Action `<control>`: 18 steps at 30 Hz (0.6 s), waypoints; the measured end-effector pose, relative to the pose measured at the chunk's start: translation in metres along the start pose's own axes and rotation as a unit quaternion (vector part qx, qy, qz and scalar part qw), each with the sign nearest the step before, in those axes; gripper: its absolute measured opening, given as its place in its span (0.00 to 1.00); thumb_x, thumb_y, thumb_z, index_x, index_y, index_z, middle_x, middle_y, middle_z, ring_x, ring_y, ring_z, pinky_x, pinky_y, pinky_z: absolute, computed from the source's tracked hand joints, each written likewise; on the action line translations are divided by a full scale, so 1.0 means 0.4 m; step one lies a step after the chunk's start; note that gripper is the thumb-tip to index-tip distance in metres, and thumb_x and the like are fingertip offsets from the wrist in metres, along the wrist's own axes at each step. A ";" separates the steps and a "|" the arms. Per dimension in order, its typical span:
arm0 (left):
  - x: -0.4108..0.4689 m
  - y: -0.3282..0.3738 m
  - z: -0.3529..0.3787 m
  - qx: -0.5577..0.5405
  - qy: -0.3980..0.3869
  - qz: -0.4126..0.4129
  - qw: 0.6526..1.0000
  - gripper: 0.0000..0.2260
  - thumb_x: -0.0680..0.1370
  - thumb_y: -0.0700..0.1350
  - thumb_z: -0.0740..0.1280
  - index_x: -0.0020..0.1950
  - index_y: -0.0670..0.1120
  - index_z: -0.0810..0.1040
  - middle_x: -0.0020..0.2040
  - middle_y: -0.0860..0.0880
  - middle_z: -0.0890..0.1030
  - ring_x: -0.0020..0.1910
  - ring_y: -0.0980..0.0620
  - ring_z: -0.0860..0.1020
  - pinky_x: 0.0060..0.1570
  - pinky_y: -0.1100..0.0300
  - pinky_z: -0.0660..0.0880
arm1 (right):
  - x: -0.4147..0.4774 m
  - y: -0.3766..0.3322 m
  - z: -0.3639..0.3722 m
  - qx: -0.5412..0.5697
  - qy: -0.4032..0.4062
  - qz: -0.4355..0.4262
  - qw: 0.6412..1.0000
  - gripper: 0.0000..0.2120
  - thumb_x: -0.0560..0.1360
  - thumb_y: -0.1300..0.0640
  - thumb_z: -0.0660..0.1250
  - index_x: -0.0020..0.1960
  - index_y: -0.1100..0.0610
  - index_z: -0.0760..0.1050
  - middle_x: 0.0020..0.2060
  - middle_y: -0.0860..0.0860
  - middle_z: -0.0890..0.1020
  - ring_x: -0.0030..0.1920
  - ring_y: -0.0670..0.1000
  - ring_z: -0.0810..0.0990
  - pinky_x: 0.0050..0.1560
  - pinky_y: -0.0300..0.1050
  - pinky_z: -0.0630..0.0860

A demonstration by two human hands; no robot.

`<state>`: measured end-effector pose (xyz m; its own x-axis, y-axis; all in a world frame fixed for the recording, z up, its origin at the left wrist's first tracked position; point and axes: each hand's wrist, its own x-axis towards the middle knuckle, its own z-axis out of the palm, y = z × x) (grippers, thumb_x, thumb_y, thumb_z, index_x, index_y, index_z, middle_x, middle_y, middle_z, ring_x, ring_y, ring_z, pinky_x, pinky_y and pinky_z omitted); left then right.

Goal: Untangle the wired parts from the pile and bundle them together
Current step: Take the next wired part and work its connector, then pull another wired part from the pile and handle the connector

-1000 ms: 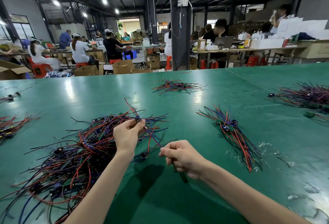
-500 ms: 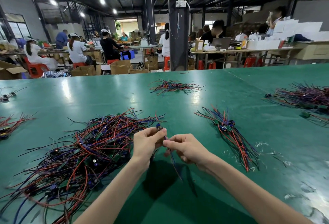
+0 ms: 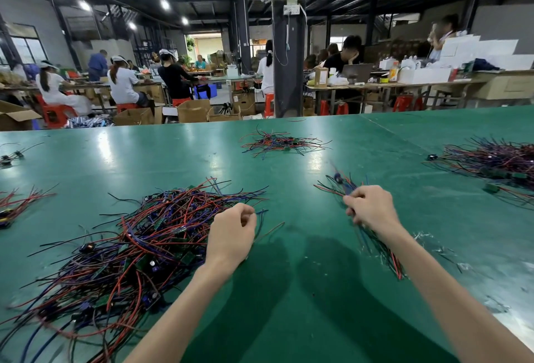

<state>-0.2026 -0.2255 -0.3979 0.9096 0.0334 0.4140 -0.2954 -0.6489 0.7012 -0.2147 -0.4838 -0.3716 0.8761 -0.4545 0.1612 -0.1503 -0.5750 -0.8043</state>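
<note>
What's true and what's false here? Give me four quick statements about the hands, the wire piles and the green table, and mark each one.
1. The large tangled pile of red, blue and black wired parts lies beside the left hand. True.
2. The right hand rests on that large pile. False: it pinches wires at the smaller bundle of red and blue wires on the right.
3. The two hands touch each other. False: bare green table top shows between them.
4. A small loose heap of wires lies farther back, near the middle of the table. True.
</note>
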 end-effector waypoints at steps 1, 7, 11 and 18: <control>0.002 -0.004 -0.010 0.080 0.011 0.015 0.997 0.05 0.78 0.45 0.65 0.48 0.47 0.81 0.42 0.52 0.82 0.42 0.52 0.79 0.45 0.60 0.75 | 0.010 0.017 -0.009 -0.049 -0.001 0.034 0.998 0.08 0.72 0.62 0.66 0.35 0.61 0.79 0.30 0.56 0.83 0.28 0.53 0.81 0.34 0.41 0.78; 0.018 -0.018 -0.038 0.277 -0.070 -0.033 0.958 0.10 0.76 0.46 0.59 0.48 0.45 0.79 0.47 0.45 0.81 0.45 0.42 0.78 0.41 0.57 0.69 | 0.004 0.036 -0.009 -0.228 0.000 0.091 0.969 0.05 0.71 0.59 0.64 0.41 0.61 0.71 0.41 0.57 0.76 0.42 0.58 0.74 0.43 0.43 0.70; 0.018 -0.023 -0.036 0.291 -0.145 -0.055 0.944 0.11 0.75 0.49 0.60 0.43 0.45 0.79 0.44 0.45 0.80 0.42 0.43 0.77 0.42 0.57 0.70 | -0.005 0.026 0.002 -0.291 0.004 0.086 0.953 0.05 0.70 0.59 0.64 0.42 0.56 0.68 0.43 0.56 0.74 0.50 0.59 0.78 0.43 0.43 0.68; 0.012 -0.018 -0.039 0.269 -0.172 -0.051 0.946 0.20 0.72 0.64 0.62 0.42 0.48 0.79 0.42 0.50 0.81 0.44 0.48 0.78 0.40 0.58 0.69 | -0.001 0.034 0.001 -0.318 0.025 0.073 0.945 0.05 0.71 0.60 0.65 0.41 0.57 0.69 0.47 0.57 0.78 0.50 0.59 0.78 0.42 0.43 0.69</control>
<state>-0.2008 -0.2089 -0.3918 0.9940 -0.0719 0.0822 -0.0930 -0.9518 0.2922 -0.2169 -0.4913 -0.3828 0.8039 -0.5836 0.1145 -0.5274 -0.7886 -0.3163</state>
